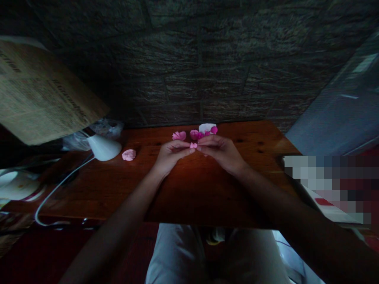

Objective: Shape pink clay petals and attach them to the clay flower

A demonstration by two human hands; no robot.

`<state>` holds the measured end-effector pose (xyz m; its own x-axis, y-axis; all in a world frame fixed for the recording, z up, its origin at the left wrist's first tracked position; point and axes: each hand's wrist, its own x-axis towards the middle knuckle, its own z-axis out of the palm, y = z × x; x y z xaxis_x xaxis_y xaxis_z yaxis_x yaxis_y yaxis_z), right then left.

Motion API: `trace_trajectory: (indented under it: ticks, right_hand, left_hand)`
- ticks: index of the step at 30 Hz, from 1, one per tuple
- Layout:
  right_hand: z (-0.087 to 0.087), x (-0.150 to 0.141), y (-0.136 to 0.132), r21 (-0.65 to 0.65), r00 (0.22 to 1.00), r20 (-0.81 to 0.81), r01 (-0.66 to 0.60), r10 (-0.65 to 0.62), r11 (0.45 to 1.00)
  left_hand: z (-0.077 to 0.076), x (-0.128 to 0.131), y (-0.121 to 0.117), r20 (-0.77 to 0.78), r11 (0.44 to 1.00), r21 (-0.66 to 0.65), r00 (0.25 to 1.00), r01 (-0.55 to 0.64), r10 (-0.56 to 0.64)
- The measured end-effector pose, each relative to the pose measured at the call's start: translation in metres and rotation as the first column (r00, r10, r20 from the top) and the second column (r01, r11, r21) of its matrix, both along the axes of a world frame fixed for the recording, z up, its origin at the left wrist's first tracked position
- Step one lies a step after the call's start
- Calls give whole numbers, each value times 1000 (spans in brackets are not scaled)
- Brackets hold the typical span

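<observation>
A small pink piece (193,145), too small to tell its material, is held over the table between both hands. My left hand (171,153) pinches its left side between thumb and fingers, and my right hand (223,152) pinches the right side. Just behind the fingers lie a pale pink petal-like shape (179,136), a rounder pink piece (194,134) and several deep pink pieces. One bright pink round piece (214,129) rests against a white scrap (206,127). A crumpled pink lump (129,154) sits apart on the left.
On the left, a lamp with a printed shade (50,90) and white base (105,148) stands on the wooden table (189,197). Its white cord (63,179) loops over the front edge. A clear plastic bag (108,128) is behind it. A dark stone wall (183,75) borders the back.
</observation>
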<state>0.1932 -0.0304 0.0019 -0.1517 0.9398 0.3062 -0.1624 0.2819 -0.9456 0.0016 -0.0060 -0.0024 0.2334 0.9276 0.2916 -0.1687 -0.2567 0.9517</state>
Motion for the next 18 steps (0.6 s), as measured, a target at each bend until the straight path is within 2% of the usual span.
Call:
trace_trajectory:
  ticks: [13,18]
  right_hand:
    - [1,-1,-1,-22,1000,5,7,-7,1000]
    - [1,0,-2,-84,1000,23,20,-18,996]
  left_hand:
    - [1,0,0,-4,1000,7,1000,13,-13]
    - [3,1,-2,-3,1000,-3,1000,5,-6]
